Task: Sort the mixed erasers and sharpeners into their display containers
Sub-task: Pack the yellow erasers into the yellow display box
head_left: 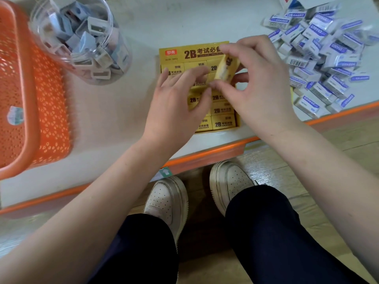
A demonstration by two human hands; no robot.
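Item: eraser [224, 67], yellow sleeve, blurred. It was held over the rear half of the box [192, 53]. Its long axis ran front to rear, with the far end raised and leaning right.

Right hand [260, 83]: thumb and fingertips pinched the eraser, and the remaining fingers were curled loosely.

Left hand [176, 107]: fingers were nearly straight and lay flat on the packed rows [222, 110] on the left side of the box, gripping nothing.

Box: yellow, marked "2B", with its flap laid back toward the rear. It stood near the front edge of the surface [114, 111], about mid-width. The rows lay label-up, with their long axes left to right.

Jar [82, 37]: clear, tilted, filled with sharpeners [96, 27], toward the rear left.

Basket [51, 111]: orange, perforated, at the left edge.

Pile [320, 58]: loose blue-and-white erasers, at the right edge and rear right corner, just beside the box.

Surface: pale, with orange trim [205, 156] along the front edge.

Room: wood-pattern floor [348, 136] below. White shoes [166, 201] and dark trousers [262, 232] were at the foot of the surface.
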